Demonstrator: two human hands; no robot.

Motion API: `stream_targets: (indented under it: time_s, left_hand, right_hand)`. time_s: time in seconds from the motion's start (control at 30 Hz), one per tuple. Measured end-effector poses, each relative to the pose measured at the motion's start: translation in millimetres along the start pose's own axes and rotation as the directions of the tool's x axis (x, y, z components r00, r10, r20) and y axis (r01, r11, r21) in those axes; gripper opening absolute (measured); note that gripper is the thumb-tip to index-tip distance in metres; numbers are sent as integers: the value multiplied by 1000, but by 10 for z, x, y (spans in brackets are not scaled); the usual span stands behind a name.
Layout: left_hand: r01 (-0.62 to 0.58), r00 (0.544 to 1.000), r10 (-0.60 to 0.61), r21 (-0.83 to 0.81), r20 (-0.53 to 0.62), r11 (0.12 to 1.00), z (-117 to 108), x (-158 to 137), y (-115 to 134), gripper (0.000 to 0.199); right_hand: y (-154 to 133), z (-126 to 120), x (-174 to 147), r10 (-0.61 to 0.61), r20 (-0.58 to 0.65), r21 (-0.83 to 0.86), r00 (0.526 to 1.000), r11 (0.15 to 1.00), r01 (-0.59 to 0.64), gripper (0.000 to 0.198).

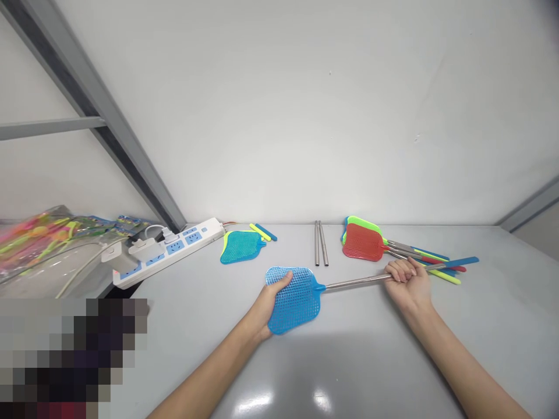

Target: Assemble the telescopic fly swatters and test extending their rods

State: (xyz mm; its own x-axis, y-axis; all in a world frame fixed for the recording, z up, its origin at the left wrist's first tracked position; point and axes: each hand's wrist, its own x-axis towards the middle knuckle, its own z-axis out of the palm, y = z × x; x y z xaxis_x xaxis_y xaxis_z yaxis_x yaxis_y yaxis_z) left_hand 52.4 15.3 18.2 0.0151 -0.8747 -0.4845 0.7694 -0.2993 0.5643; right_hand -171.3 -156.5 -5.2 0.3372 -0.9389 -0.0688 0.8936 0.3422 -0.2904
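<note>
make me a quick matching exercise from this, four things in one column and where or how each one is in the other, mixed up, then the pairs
1. Left hand
2. Right hand
3. Two bare metal tubes
4. Power strip

A. Between the teal swatter head and the red swatter head
B. Holding the blue swatter head
C. White, with plugs in it
D. Closed around the metal shaft

Pairs: 1-B, 2-D, 3-A, 4-C

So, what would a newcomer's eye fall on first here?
Probably the blue plastic mesh swatter at centre, its head in the left grip, its silvery rod in the right grip. Next, behind at right, the red plastic mesh swatter; at left, the long white power strip.
</note>
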Motion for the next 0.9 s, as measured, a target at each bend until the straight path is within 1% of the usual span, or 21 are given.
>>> stream_targets:
  time_s: [0.17,0.4,0.6,0.77,0.9]
  left_hand:
    - [12,1000,-12,-28,-3,1000,3,12,16,37]
    - [23,1000,-22,-49,11,999,-11,12,20,38]
    - [20,1000,-20,-21,2,1000,-34,21,37,38]
    - [14,1000,-14,-17,18,1000,-41,31,43,40]
    - [17,1000,-17,-13,19,1000,-52,37,49,41]
  right_hand:
    - [58,57,-54,-27,12,-35,1000,999,28,38]
    - [138,71,-95,18,-19,11,1000,1000,-17,37]
    - [230,85,-149,54,1,-31,999,998,-54,39]
    - [285,80,-175,96,-7,-26,995,995,-96,38]
    - [341,103,-210,115,19,-66,993,991,-114,39]
